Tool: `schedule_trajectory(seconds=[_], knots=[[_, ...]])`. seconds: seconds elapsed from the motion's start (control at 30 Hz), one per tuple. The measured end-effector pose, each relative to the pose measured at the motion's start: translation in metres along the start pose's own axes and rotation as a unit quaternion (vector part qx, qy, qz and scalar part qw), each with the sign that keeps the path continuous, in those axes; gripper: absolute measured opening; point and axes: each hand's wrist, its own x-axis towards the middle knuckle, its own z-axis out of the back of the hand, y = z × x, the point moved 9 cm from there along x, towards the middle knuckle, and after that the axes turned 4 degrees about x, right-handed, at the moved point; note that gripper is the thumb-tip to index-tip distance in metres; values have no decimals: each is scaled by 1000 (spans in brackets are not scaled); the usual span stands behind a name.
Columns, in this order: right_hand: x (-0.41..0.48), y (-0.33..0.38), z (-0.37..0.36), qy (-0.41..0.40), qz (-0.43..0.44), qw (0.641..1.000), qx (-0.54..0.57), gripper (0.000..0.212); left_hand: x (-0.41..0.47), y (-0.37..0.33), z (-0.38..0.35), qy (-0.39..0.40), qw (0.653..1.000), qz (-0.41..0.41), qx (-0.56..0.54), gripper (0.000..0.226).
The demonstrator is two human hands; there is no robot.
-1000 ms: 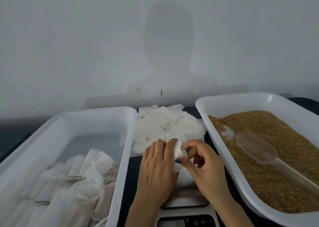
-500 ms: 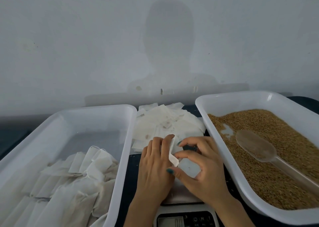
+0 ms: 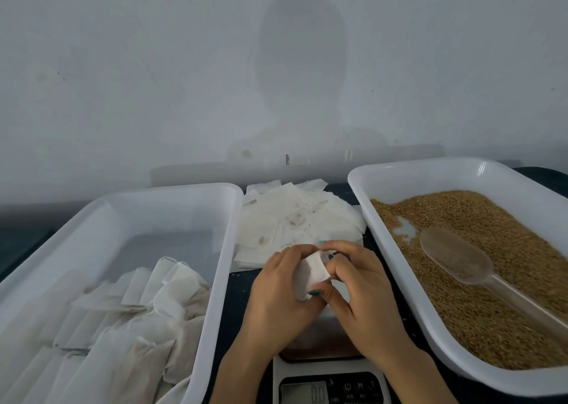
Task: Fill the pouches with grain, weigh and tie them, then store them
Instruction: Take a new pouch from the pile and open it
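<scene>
Both your hands are on one small white pouch [image 3: 313, 270], held between them over the platform of the digital scale [image 3: 333, 383], in the gap between the two trays.

Your left hand [image 3: 276, 293] has its fingers curled round the pouch's left side and back. Your right hand [image 3: 364, 299] pinches it from the right: fingers curled over the top edge, and the thumb, with a teal-painted nail, pressed on the lower corner. Neither hand is spread, and both are closed onto the pouch.

The pouch is thin fabric or paper, folded or bunched, with one flat white face towards you. I can't tell whether its mouth is open or whether there's any grain in it. I also can't tell if it touches the scale platform, since your hands cover that. The scale readout is too blurred to read.

The white tray [image 3: 215, 280] on your left holds a heap of filled pouches [image 3: 138, 311] at the near end. The white tray [image 3: 384, 250] on your right holds brown grain [image 3: 507, 250], with a clear plastic scoop [image 3: 455, 254] lying on it, handle towards you. A stack of flat empty pouches [image 3: 292, 219] sits just beyond your hands, between the trays.
</scene>
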Motion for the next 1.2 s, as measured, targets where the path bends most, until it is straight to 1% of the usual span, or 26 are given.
schedule_trajectory(seconds=[0.07,0.17,0.2,0.27,0.33,0.43,0.47,0.5,0.57,0.73,0.77,0.83,0.9,0.97,1.0,1.07,1.13,1.2], knots=[[0,1,-2,9,0,1000,4,20,0,0,-3,22,999,5,-23,51],[1,7,-1,8,33,999,-14,14,-2,6,-4,41,997,24,-57,42],[1,10,-1,11,42,999,-8,16,-2,8,-5,47,997,26,-63,40],[2,13,-2,17,57,998,6,25,-3,11,-5,55,995,22,-74,38],[1,13,-1,18,58,998,-1,28,-3,13,-4,60,994,31,-84,41],[0,9,-2,27,52,998,-4,9,-2,15,-5,58,995,36,-78,53],[0,7,-4,37,46,998,1,7,-2,17,-5,56,995,39,-70,57],[-1,6,-6,44,41,998,9,11,-2,19,-5,54,996,43,-60,58],[-2,7,-6,44,39,998,27,14,-1,21,-3,51,997,44,-45,53],[-2,11,-8,68,47,997,12,8,-2,24,-3,55,996,50,-42,34],[-1,12,-8,73,46,996,6,11,-2,26,-3,51,997,52,-37,31],[0,18,-7,83,48,995,-17,27,-1,29,-2,40,997,54,-29,30],[2,29,1,71,54,995,-53,32,-1,30,0,30,997,58,-43,27],[4,43,15,35,54,994,-91,26,0,29,2,17,996,61,-62,20],[4,51,24,15,54,993,-101,22,1,29,3,12,996,63,-65,20],[5,67,48,-19,53,993,-102,20,1,29,3,9,996,66,-60,24],[11,64,86,-51,23,991,-124,24,1,30,2,11,996,68,-59,28],[18,27,129,-41,-38,981,-185,24,0,30,2,11,995,73,-67,28]])
